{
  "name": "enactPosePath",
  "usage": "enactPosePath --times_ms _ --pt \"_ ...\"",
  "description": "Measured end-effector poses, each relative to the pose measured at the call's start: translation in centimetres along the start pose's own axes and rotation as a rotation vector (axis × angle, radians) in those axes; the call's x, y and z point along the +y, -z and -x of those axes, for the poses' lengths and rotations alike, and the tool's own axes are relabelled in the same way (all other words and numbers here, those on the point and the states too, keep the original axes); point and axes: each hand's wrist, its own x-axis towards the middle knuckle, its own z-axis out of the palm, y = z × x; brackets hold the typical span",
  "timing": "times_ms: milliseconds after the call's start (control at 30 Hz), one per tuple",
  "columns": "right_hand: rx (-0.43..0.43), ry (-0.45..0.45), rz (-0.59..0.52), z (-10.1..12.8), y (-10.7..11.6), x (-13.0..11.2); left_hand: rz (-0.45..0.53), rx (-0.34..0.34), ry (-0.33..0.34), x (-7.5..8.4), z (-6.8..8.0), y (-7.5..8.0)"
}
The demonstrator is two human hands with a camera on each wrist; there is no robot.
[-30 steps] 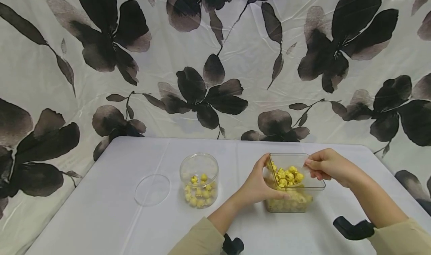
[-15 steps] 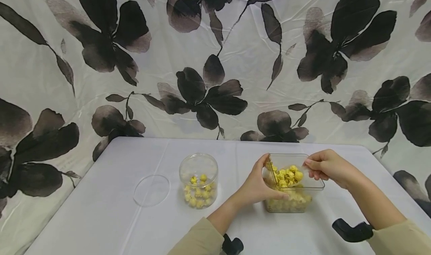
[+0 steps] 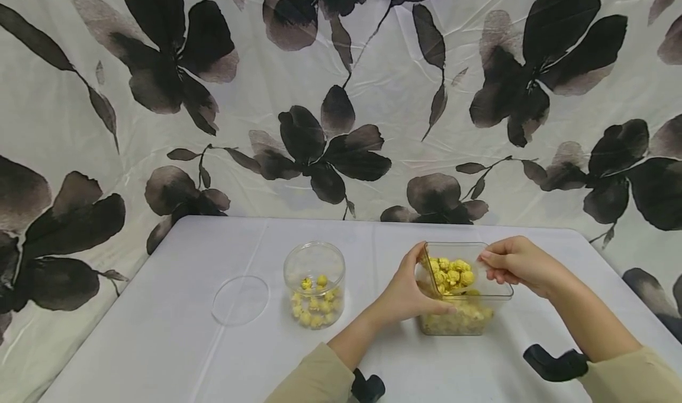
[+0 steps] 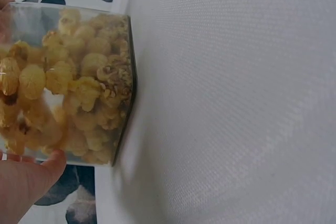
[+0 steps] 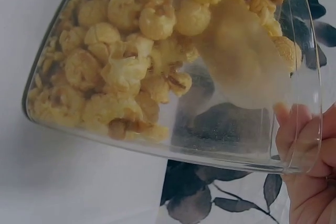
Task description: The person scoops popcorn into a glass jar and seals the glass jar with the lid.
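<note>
Yellow popcorn in a clear container, one hand at each side

The container, the landmark here, sits at the white table; whether its base lies wholly flat is hard to make out. Inside, the popcorn heaps toward the left wall. Among it lies a translucent scoop, cloudy enough to blur the pieces behind it. Its handle is mostly hidden by fingers, and popcorn covers part of its blade. The left wrist view cuts off the container's rim; the right wrist view crops much of the right hand.

The left hand clamps the container's left side, thumb along the front wall and fingers well apart from it, reaching round toward the back, where they are partly covered. The right hand, at the container's right rim, has its thumb and forefinger pinched together on the scoop's handle, the other fingers curled beneath.

Left of the container, well apart, stands a round clear jar partly filled with popcorn. Farther left, a transparent disc lies flat, only its outline easily seen. Behind the container hangs a white cloth printed with dark flowers. Beige sleeves run off the frame nearer the wearer.
</note>
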Motion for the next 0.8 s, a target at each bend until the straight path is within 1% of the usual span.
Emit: enactPosePath --times_ms 133,333,500,800 --pt "0.009 -0.012 -0.007 0.0 -0.1 -0.1 -0.003 0.002 0.0 0.0 0.0 0.0" --pt "0.075 -0.064 -0.013 0.5 -0.1 0.3 0.005 -0.003 0.005 0.0 0.0 0.0" --pt "0.118 -0.058 -0.031 0.9 0.2 0.6 0.006 -0.002 0.019 -0.1 0.0 0.0" --pt "0.108 -0.043 0.006 1.1 0.4 0.6 0.019 0.0 0.023 -0.1 0.0 0.0"
